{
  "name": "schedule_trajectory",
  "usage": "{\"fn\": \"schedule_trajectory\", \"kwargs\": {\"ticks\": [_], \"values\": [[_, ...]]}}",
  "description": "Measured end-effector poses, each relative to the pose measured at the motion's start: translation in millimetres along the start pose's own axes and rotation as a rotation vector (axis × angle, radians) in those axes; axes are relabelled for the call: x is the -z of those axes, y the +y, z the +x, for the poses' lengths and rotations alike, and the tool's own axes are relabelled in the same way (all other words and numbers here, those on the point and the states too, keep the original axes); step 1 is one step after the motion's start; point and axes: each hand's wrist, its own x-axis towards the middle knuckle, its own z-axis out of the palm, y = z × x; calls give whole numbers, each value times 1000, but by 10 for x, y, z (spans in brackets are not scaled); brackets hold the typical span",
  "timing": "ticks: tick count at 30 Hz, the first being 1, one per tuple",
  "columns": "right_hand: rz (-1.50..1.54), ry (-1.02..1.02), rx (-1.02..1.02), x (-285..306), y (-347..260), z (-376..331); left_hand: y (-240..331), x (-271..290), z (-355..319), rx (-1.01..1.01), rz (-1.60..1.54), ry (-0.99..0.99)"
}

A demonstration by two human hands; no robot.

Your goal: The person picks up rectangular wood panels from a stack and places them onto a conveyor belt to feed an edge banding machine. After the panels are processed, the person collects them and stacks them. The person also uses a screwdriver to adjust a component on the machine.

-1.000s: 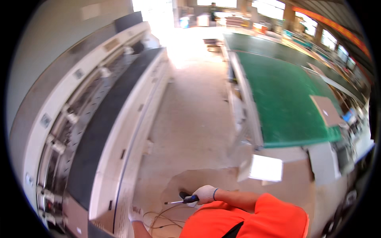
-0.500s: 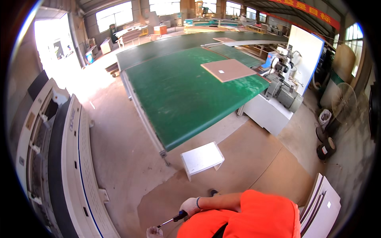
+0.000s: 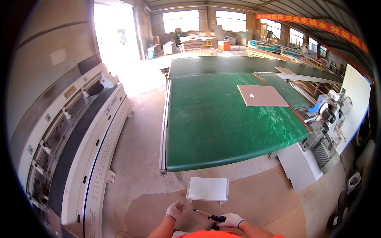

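Observation:
My right hand (image 3: 231, 221), in a white glove, is closed around the black handle of a slim tool (image 3: 216, 218) with a thin metal shaft. The shaft points left, toward my other hand; the tool's exact kind is unclear. My left hand (image 3: 176, 209), gloved in white as well, is held up beside the shaft's tip. Its fingers look loosely bent and apart, and nothing shows in them. Just beyond both hands stands a low white stool (image 3: 207, 189), and past it the green conveyor belt (image 3: 206, 131). A brown flat panel (image 3: 264, 95) with a small white label lies on the belt.
On the left runs a long white machine (image 3: 95, 158) with a black belt. A grey motor (image 3: 323, 152) and machine parts stand at the conveyor's right corner. Brown sheeting (image 3: 258, 194) covers the floor around the stool. Another panel (image 3: 285, 70) lies farther back.
My view has swung left and levelled, so the conveyor and stool sit farther right. Both hands have come forward in front of me; the tool remains in my right hand.

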Motion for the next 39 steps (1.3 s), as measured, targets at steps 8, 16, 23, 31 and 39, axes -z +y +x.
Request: {"fn": "schedule_trajectory", "kwargs": {"ticks": [8,16,23,31,39], "values": [[-88,-322,208,-21,-197,370,588,1334,-416,-173,130,280],[-459,-478,356,-141,-1395,873,246,2739,-1528,-344,-291,454],[-785,-545,627,-1081,-2566,1359,-647,3512,-2171,-484,-685,415],[-953,-868,1013,-2177,-3393,1503,-1895,3911,-2592,-812,-1040,469],[-1118,-976,1041,-2414,-3934,1688,-2930,2994,-3083,-854,-1427,935]]}}
